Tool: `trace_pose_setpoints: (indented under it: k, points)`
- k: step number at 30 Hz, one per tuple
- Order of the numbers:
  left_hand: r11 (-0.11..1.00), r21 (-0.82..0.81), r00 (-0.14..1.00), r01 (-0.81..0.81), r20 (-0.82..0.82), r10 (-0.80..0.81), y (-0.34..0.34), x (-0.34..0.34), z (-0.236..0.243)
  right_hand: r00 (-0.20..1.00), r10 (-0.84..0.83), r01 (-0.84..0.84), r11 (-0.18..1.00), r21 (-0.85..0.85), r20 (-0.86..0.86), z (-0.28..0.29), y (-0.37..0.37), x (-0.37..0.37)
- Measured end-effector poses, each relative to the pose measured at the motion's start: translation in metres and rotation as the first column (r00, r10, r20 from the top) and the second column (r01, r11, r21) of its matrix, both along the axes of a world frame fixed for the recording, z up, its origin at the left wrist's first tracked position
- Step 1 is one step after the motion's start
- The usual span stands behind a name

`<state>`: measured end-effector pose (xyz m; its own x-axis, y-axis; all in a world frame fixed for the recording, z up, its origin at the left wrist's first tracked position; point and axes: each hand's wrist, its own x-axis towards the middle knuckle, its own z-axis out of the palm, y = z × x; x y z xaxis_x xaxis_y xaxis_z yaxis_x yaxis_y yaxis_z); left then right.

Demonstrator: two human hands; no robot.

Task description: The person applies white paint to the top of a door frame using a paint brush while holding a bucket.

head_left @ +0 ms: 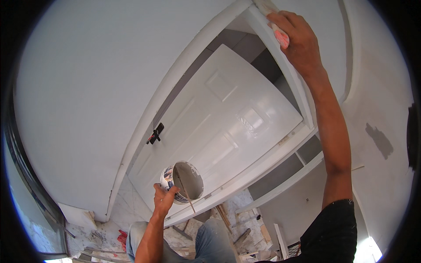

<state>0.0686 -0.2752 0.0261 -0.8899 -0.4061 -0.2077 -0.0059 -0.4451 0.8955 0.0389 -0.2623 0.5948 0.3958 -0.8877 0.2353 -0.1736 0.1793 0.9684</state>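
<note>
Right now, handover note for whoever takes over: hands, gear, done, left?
Left hand: holds the paint can at its rim, low by the knees, a thin stick standing in it.
Right hand: raised, pressing a pink-tipped pad against the top of the door frame.
Done: white door looks glossy.
Left: cannot tell how much of the frame is coated; grey patch remains on the right wall.

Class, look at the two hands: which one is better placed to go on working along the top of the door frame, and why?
Right. The right hand is raised at the door frame, pressing a tool on it. The left hand is low, gripping the paint can.
</note>
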Motion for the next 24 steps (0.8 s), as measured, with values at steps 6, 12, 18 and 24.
trace_pose_setpoints:
  k: [6,12,18,24]
  points:
    - [1.000,0.020,0.999,0.000,-0.041,0.001,-0.001,-0.002,-0.007,0.999,0.034,-0.034,0.999,-0.009,0.003,0.000,0.019,-0.010]
    - [0.999,0.033,0.999,-0.012,-0.047,0.014,-0.001,0.002,0.001,0.999,0.013,-0.014,1.000,-0.016,-0.041,-0.003,0.002,0.000]
    - [1.000,-0.021,0.999,-0.020,-0.035,0.020,0.000,0.000,-0.002,0.999,-0.004,0.006,0.999,-0.048,0.032,-0.009,0.020,-0.007]
    - [0.993,-0.063,0.993,-0.096,-0.072,0.091,0.004,-0.010,-0.016,0.999,-0.025,0.026,0.999,-0.044,0.020,-0.003,0.009,-0.009]
